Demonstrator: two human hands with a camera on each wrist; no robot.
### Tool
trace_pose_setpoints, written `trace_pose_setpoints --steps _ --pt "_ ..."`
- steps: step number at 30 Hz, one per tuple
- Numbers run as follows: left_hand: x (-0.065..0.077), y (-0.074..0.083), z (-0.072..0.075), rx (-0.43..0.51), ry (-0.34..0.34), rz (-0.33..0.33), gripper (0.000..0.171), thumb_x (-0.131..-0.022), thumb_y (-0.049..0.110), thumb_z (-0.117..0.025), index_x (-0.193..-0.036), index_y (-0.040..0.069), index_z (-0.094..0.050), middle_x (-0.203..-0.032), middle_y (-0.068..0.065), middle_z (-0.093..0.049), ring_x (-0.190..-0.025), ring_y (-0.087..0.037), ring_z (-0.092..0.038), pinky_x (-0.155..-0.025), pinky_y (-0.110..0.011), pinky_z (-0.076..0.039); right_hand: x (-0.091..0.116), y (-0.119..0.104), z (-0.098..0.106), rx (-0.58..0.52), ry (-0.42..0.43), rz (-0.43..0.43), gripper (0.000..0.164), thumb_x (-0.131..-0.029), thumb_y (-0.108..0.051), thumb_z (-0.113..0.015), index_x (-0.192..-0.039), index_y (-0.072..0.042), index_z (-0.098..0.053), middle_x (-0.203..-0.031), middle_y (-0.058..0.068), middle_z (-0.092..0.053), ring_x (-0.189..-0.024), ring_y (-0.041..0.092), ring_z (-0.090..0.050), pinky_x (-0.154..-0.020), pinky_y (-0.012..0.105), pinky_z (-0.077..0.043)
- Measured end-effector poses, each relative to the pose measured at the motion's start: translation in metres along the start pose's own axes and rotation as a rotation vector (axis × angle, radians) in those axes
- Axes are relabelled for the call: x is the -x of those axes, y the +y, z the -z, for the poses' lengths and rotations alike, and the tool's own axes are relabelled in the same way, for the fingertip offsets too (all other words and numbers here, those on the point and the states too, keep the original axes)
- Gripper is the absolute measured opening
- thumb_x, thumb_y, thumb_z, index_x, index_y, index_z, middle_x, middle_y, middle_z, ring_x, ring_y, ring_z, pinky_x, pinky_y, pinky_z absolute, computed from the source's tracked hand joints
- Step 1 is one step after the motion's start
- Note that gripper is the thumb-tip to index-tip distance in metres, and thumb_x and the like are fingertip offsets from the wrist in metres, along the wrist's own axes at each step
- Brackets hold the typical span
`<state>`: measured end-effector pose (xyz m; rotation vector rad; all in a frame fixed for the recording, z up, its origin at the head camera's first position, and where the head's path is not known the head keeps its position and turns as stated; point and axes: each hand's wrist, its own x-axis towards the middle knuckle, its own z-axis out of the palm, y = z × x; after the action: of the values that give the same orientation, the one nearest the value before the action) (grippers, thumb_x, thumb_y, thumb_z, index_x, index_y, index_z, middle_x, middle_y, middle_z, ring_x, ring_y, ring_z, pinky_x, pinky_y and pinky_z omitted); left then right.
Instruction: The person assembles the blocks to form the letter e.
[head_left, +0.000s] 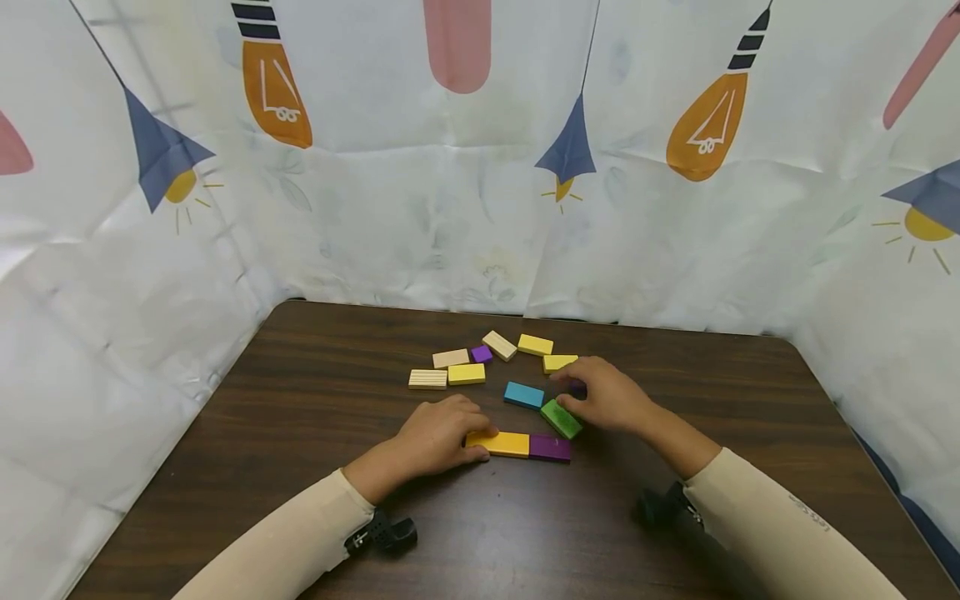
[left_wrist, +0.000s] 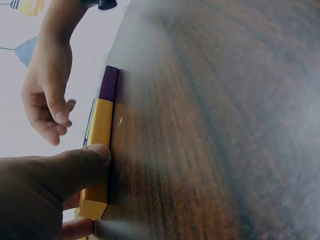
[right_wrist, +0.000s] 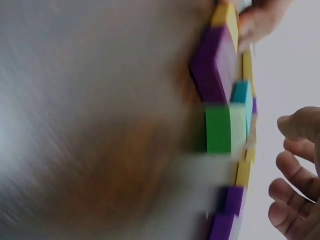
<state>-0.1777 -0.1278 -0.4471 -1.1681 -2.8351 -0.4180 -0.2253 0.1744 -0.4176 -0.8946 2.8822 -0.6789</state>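
Note:
My left hand pinches an orange-yellow block between thumb and fingers at its left end, and the block lies flat on the table. End to end with it on the right is a dark purple block. My right hand hovers with loosely bent fingers and nothing in them, right of a green block. A blue block lies at the green one's upper left. In the right wrist view, purple blocks stand near the right fingers; the head view mostly hides them behind that hand.
Farther back on the dark wooden table lie several yellow and pale wood blocks, among them a yellow block, a striped wood block and a small purple block. A printed white cloth hangs behind the table's far edge.

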Motion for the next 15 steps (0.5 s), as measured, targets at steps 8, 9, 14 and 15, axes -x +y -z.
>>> trace_pose_setpoints --steps 8,9,14,15 --pt "0.000 0.001 0.000 0.001 0.003 -0.006 0.027 -0.090 0.038 -0.080 -0.113 0.024 -0.078 -0.106 0.010 -0.070 -0.105 -0.015 -0.061 -0.063 -0.031 -0.051 -0.026 0.025 0.007 0.052 0.016 -0.128 0.039 -0.093 -0.025 -0.077 -0.127 -0.006 -0.071 -0.127 0.013 -0.066 -0.124 0.038 -0.053 -0.098 0.054 -0.048" --pt "0.000 0.001 0.000 0.000 0.005 -0.007 0.027 -0.090 0.038 -0.080 -0.113 0.024 -0.078 -0.106 0.010 -0.070 -0.105 -0.015 -0.061 -0.063 -0.031 -0.051 -0.028 0.027 0.007 0.052 0.007 -0.136 0.039 -0.093 -0.025 -0.076 -0.127 -0.006 -0.071 -0.128 0.013 -0.066 -0.127 0.040 -0.052 -0.100 0.056 -0.046" --pt "0.000 0.001 0.001 -0.004 0.002 -0.001 0.027 -0.090 0.039 -0.080 -0.113 0.025 -0.078 -0.106 0.011 -0.070 -0.105 -0.014 -0.061 -0.064 -0.032 -0.051 -0.038 0.030 0.006 0.078 -0.049 -0.153 0.038 -0.093 -0.025 -0.076 -0.126 -0.005 -0.072 -0.122 0.012 -0.068 -0.119 0.037 -0.058 -0.097 0.055 -0.048" --pt "0.000 0.001 0.001 -0.005 0.003 -0.002 0.027 -0.090 0.039 -0.080 -0.112 0.025 -0.078 -0.106 0.010 -0.070 -0.105 -0.014 -0.061 -0.063 -0.032 -0.051 -0.040 0.030 0.005 0.087 -0.058 -0.156 0.037 -0.093 -0.025 -0.076 -0.125 -0.005 -0.072 -0.121 0.011 -0.068 -0.116 0.036 -0.059 -0.096 0.054 -0.049"
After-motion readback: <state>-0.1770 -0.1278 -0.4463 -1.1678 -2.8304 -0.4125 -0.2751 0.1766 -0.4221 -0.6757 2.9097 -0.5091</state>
